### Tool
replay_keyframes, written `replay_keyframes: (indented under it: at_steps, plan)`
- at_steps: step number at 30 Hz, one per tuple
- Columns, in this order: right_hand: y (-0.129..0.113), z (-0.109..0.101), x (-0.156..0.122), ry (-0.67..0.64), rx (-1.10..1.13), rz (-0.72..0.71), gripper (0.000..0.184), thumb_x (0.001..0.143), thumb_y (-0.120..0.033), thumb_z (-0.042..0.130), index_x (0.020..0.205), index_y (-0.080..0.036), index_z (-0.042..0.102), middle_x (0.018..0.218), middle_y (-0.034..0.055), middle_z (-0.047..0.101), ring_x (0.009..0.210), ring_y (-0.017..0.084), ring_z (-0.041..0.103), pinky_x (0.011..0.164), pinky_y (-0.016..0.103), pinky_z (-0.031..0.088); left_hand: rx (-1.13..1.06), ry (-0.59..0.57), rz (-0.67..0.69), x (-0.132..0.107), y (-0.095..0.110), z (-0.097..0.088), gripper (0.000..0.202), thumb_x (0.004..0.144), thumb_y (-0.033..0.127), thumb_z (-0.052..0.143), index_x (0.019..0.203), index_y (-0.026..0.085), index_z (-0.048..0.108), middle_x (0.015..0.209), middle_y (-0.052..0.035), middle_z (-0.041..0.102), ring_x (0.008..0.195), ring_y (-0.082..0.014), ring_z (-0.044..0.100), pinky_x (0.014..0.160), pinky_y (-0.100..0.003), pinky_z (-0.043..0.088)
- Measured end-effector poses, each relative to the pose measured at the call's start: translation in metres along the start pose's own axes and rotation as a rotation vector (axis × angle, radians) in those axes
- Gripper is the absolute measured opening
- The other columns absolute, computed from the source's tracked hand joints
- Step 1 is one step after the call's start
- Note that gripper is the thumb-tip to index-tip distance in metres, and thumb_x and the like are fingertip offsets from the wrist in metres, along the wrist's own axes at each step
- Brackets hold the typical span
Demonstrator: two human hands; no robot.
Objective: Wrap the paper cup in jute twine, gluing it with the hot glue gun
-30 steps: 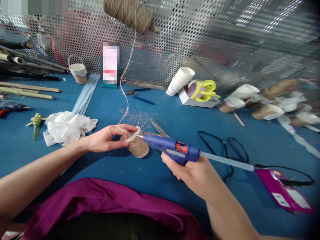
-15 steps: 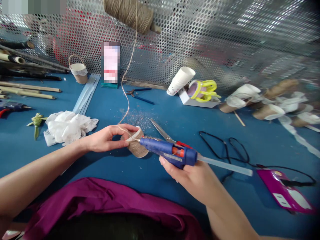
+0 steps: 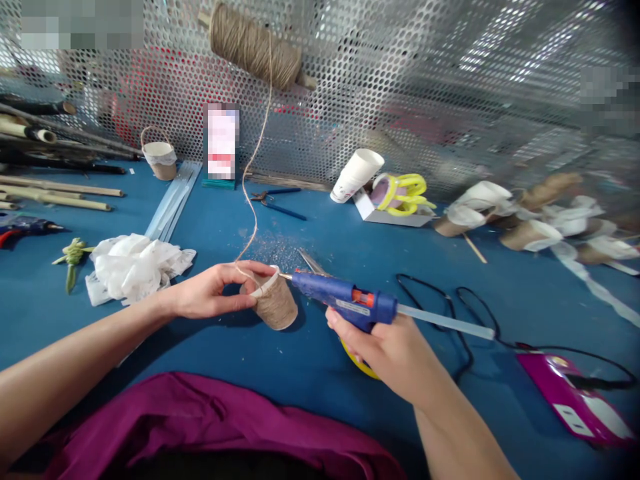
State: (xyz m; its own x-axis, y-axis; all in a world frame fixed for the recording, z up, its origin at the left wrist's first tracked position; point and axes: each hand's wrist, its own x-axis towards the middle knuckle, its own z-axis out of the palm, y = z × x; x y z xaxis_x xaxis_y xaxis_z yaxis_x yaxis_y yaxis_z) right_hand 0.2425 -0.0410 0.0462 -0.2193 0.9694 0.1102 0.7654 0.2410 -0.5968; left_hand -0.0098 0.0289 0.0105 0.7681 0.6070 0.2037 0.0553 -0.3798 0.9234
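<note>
My left hand [image 3: 220, 290] is closed on the rim of a paper cup [image 3: 276, 307] wrapped in brown twine, which lies tilted with its white lip showing. Twine [image 3: 251, 223] runs from a big spool [image 3: 253, 50] on the mesh wall down to the cup's rim by my fingers. In my right hand [image 3: 377, 343] is a blue glue gun [image 3: 340, 293] with a clear glue stick [image 3: 445, 321] out of its back. The nozzle points left, close to the cup's far rim. Partly hidden under the gun are scissors [image 3: 314, 262] with a yellow handle.
Crumpled white lace [image 3: 137, 267] and bamboo sticks [image 3: 60, 190] lie at left, near a second glue gun [image 3: 30, 225]. Pliers [image 3: 280, 203] lie behind the cup. Stacked paper cups [image 3: 357, 175] stand further back. A black cord [image 3: 430, 293] reaches a purple power strip [image 3: 570, 393] at right.
The glue gun's nozzle has moved from the cup's near rim, beside my left fingers, to its far right rim. My left hand keeps its hold. The whole view has shifted slightly.
</note>
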Motion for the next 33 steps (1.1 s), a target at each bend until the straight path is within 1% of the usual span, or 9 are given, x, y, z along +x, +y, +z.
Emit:
replay_keyframes:
  at_steps: [3, 5, 9, 14, 18, 21, 25, 27, 33]
  plan:
    - [0.0020, 0.0006, 0.0007, 0.028, 0.009, -0.001, 0.039, 0.082, -0.033, 0.048, 0.045, -0.022, 0.042, 0.039, -0.0030, 0.049, 0.039, 0.012, 0.050, 0.046, 0.025, 0.042, 0.001, -0.001, 0.006, -0.0004, 0.0007, 0.0001, 0.011, 0.082, 0.014, 0.053, 0.071, 0.012, 0.053, 0.126, -0.0150, 0.050, 0.113, -0.0216, 0.051, 0.094, -0.036, 0.040]
    - [0.0019, 0.0004, 0.0002, 0.017, 0.018, 0.006, 0.040, 0.082, -0.033, 0.048, 0.045, -0.022, 0.040, 0.038, -0.0036, 0.048, 0.038, 0.012, 0.049, 0.044, 0.024, 0.041, 0.000, 0.004, 0.002, -0.0007, 0.0007, 0.0002, 0.011, 0.082, 0.014, 0.053, 0.072, 0.012, 0.053, 0.127, -0.0152, 0.050, 0.113, -0.0213, 0.051, 0.094, -0.035, 0.040]
    - [-0.0024, -0.0022, -0.0014, -0.020, 0.013, 0.011, 0.039, 0.083, -0.033, 0.047, 0.046, -0.022, 0.041, 0.038, -0.0037, 0.048, 0.039, 0.012, 0.051, 0.046, 0.024, 0.043, -0.005, 0.001, -0.005, -0.0005, 0.0001, 0.0005, 0.010, 0.082, 0.014, 0.054, 0.072, 0.012, 0.053, 0.127, -0.0150, 0.050, 0.114, -0.0215, 0.051, 0.094, -0.036, 0.040]
    - [-0.0024, -0.0025, -0.0023, -0.054, 0.062, 0.025, 0.039, 0.084, -0.033, 0.045, 0.047, -0.022, 0.041, 0.036, -0.0043, 0.046, 0.036, 0.011, 0.047, 0.041, 0.024, 0.040, 0.005, 0.000, -0.008, -0.0001, 0.0003, 0.0005, 0.010, 0.082, 0.014, 0.053, 0.072, 0.012, 0.053, 0.128, -0.0148, 0.049, 0.116, -0.0219, 0.049, 0.095, -0.037, 0.039]
    - [-0.0009, -0.0020, -0.0024, -0.038, 0.068, 0.054, 0.042, 0.084, -0.035, 0.047, 0.045, -0.022, 0.039, 0.037, -0.0035, 0.046, 0.037, 0.011, 0.047, 0.040, 0.024, 0.039, 0.007, 0.002, -0.004, 0.0000, 0.0006, 0.0003, 0.012, 0.083, 0.015, 0.053, 0.071, 0.012, 0.053, 0.127, -0.0151, 0.050, 0.114, -0.0223, 0.051, 0.094, -0.037, 0.040]
    - [-0.0041, -0.0040, -0.0030, -0.055, 0.071, 0.071, 0.041, 0.084, -0.034, 0.047, 0.045, -0.021, 0.041, 0.039, -0.0030, 0.048, 0.038, 0.011, 0.048, 0.042, 0.025, 0.040, 0.014, 0.001, 0.001, 0.0000, 0.0008, 0.0003, 0.011, 0.083, 0.015, 0.052, 0.073, 0.012, 0.053, 0.128, -0.0148, 0.049, 0.114, -0.0223, 0.051, 0.094, -0.037, 0.040]
    - [-0.0061, -0.0054, -0.0042, -0.083, 0.077, 0.056, 0.042, 0.085, -0.034, 0.045, 0.046, -0.021, 0.042, 0.037, -0.0041, 0.046, 0.036, 0.010, 0.046, 0.041, 0.024, 0.040, 0.007, 0.000, 0.000, 0.0001, 0.0013, 0.0005, 0.009, 0.083, 0.015, 0.052, 0.074, 0.013, 0.052, 0.129, -0.0148, 0.049, 0.116, -0.0223, 0.050, 0.094, -0.037, 0.040]
    - [-0.0049, -0.0050, -0.0041, -0.077, 0.073, 0.054, 0.041, 0.084, -0.035, 0.046, 0.045, -0.021, 0.041, 0.036, -0.0045, 0.045, 0.035, 0.010, 0.045, 0.040, 0.023, 0.040, 0.007, 0.003, -0.004, 0.0002, 0.0016, 0.0004, 0.010, 0.083, 0.015, 0.053, 0.073, 0.013, 0.052, 0.129, -0.0147, 0.049, 0.117, -0.0228, 0.049, 0.094, -0.038, 0.040]
    - [-0.0038, -0.0054, -0.0032, -0.075, 0.112, 0.103, 0.035, 0.083, -0.033, 0.048, 0.051, -0.020, 0.051, 0.042, -0.0015, 0.052, 0.041, 0.012, 0.052, 0.042, 0.024, 0.041, 0.005, -0.002, -0.005, 0.0004, 0.0022, -0.0003, 0.012, 0.083, 0.016, 0.052, 0.072, 0.012, 0.052, 0.129, -0.0145, 0.048, 0.115, -0.0220, 0.050, 0.094, -0.036, 0.041]
